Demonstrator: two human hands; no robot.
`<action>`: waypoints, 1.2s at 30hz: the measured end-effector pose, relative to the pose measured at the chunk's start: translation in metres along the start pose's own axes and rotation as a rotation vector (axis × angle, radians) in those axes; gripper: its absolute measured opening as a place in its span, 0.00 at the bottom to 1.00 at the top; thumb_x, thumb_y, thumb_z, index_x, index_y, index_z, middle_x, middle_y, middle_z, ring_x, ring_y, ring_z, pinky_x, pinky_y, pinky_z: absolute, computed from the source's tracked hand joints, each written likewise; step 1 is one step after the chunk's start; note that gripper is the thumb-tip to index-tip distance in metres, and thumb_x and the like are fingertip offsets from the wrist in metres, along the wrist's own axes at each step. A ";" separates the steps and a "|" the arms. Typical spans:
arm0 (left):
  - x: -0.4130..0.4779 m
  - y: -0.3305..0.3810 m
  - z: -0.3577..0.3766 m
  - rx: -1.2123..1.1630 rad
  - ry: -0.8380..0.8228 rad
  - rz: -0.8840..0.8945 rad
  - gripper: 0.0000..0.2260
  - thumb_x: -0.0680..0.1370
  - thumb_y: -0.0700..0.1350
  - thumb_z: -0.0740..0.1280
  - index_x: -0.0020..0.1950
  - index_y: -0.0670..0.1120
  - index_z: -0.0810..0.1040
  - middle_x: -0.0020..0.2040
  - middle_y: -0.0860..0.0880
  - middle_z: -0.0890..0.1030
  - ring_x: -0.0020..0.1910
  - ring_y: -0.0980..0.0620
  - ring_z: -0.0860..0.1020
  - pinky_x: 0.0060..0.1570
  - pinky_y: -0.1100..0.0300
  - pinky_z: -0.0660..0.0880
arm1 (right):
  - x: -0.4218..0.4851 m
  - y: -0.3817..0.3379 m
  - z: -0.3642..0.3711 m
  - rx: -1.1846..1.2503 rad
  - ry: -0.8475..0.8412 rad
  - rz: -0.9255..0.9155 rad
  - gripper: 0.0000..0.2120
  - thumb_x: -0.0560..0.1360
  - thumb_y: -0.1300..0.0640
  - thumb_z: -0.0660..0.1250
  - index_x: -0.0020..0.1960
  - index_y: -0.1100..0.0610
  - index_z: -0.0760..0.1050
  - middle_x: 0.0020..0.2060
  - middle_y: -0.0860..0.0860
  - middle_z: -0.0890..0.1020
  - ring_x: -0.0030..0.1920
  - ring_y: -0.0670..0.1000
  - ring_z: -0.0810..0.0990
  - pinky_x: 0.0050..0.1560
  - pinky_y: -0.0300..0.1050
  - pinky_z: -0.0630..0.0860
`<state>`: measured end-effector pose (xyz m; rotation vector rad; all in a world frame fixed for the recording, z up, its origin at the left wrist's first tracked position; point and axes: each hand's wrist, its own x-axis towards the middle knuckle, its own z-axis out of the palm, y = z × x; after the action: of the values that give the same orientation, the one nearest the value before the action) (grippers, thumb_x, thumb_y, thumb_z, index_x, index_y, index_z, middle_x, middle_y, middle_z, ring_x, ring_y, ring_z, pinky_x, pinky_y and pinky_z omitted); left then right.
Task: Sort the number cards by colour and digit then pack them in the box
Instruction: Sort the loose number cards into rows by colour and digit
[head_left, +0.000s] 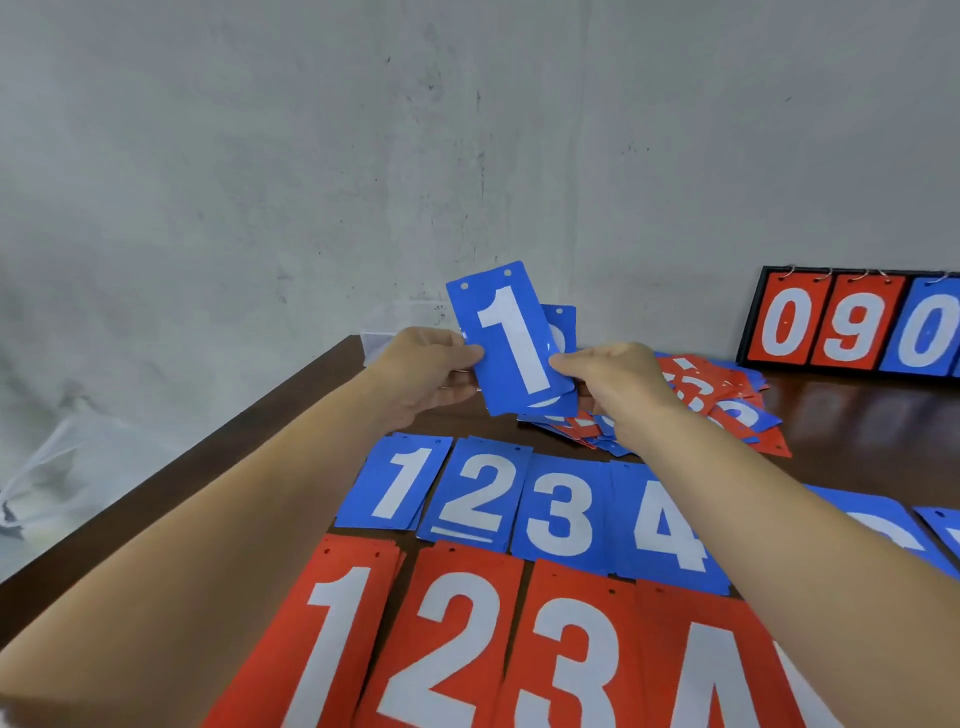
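A blue card with a white 1 (511, 338) is held upright above the table, with another blue card (563, 325) partly hidden behind it. My left hand (431, 371) pinches the left edge of the cards and my right hand (610, 382) pinches the right edge. On the table below lie blue piles showing 1 (397, 488), 2 (475, 499), 3 (561, 512) and 4 (665, 525). In front of them lie red piles showing 1 (332, 634), 2 (452, 644), 3 (571, 660) and 4 (711, 675). An unsorted heap of red and blue cards (722, 405) lies behind my right hand.
A black scoreboard frame (753, 317) stands at the back right with red 0, red 9 and blue 0 cards on rings. More blue cards (883, 525) lie right of my right forearm. The dark wooden table (872, 421) meets a grey wall; its left edge runs diagonally.
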<state>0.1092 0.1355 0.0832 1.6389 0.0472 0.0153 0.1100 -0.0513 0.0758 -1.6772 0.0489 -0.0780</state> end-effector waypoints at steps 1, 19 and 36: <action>-0.001 0.000 -0.007 0.003 -0.003 0.000 0.05 0.79 0.40 0.66 0.53 0.40 0.76 0.51 0.44 0.84 0.46 0.51 0.81 0.43 0.63 0.80 | -0.004 -0.001 0.001 -0.001 0.015 0.001 0.05 0.73 0.60 0.72 0.42 0.62 0.79 0.45 0.62 0.85 0.46 0.61 0.84 0.53 0.58 0.80; -0.014 -0.072 -0.112 0.431 -0.084 -0.012 0.05 0.77 0.39 0.69 0.45 0.38 0.82 0.45 0.43 0.84 0.36 0.52 0.79 0.34 0.65 0.77 | -0.075 0.058 0.003 -0.443 0.265 0.093 0.22 0.73 0.65 0.71 0.66 0.57 0.72 0.51 0.54 0.77 0.50 0.52 0.76 0.51 0.45 0.74; -0.009 -0.101 -0.098 1.229 0.080 0.222 0.13 0.76 0.48 0.67 0.60 0.49 0.77 0.53 0.52 0.81 0.54 0.50 0.76 0.43 0.58 0.72 | -0.064 0.072 0.026 -1.213 0.291 0.140 0.25 0.74 0.57 0.71 0.68 0.53 0.66 0.62 0.52 0.73 0.55 0.53 0.77 0.42 0.43 0.72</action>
<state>0.0938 0.2397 -0.0106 2.8648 -0.0851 0.2665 0.0495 -0.0283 0.0001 -2.8515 0.5171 -0.2133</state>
